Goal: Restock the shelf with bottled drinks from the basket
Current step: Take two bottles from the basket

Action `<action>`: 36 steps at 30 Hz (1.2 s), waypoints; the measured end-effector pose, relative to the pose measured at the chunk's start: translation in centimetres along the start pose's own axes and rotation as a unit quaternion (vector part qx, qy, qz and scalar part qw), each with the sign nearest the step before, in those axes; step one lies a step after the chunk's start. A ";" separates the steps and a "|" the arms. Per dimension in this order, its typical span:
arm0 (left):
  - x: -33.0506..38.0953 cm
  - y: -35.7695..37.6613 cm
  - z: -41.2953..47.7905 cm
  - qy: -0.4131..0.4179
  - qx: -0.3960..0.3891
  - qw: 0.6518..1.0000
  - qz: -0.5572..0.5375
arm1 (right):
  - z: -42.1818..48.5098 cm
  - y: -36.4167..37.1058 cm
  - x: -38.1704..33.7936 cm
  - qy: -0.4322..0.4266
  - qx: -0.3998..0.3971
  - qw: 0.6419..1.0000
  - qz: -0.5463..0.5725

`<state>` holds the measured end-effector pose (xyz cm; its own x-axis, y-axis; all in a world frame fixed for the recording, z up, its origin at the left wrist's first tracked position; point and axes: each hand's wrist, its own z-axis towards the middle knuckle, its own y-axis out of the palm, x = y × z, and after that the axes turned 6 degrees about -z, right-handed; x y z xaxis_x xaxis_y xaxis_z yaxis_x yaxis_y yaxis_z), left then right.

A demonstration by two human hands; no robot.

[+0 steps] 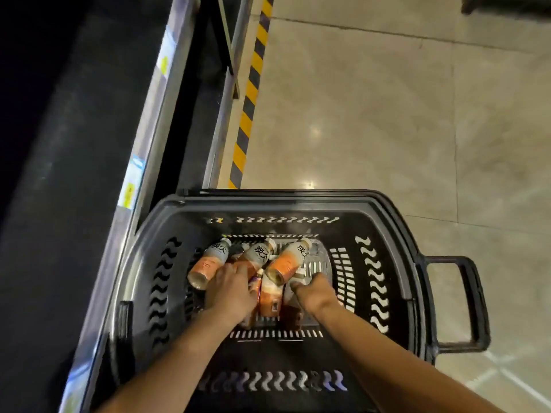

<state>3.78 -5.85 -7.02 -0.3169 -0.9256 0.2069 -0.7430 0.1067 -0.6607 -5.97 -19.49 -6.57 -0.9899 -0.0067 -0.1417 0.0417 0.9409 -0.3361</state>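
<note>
Left hand [231, 289], right hand [313, 293], knuckles up, reach onto bottles [286, 262] in basket [298, 201].

Bare forearms [190, 347] (both unclothed)

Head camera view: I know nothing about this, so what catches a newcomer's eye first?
The dark basket fills the lower middle, with orange-labelled bottles lying jumbled at its bottom. Both bare hands reach in, the left hand on top of the bottles and the right hand beside them. A yellow-and-black striped strip runs along the floor beside the shelf edge on the left.
</note>
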 end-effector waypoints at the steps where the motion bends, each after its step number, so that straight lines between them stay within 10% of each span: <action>1: -0.3 1.4 2.2 0.000 0.010 1.000 0.003 | 2.8 0.9 -0.2 0.012 0.000 0.999 0.034; 9: -0.6 9.1 13.5 -0.009 -0.010 0.998 0.069 | 23.1 7.5 -1.8 0.108 0.047 0.968 0.223; 19: -3.1 11.0 15.4 0.018 0.079 0.991 0.102 | 19.8 7.2 -1.7 0.093 0.070 0.942 0.316; 26: 0.1 4.8 3.7 -0.136 0.026 0.967 -0.214 | 2.4 0.7 1.2 0.051 0.062 0.980 0.182; 36: 9.3 -12.0 -25.7 -0.095 0.009 0.794 -0.600 | -32.5 -10.1 1.3 -0.079 0.069 0.988 0.113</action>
<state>-5.45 -6.44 21.35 0.7085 -0.3953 0.5846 -0.4342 -0.8972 -0.0805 -12.12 -18.05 26.91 -0.9201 0.1362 -0.3672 0.2891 0.8688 -0.4021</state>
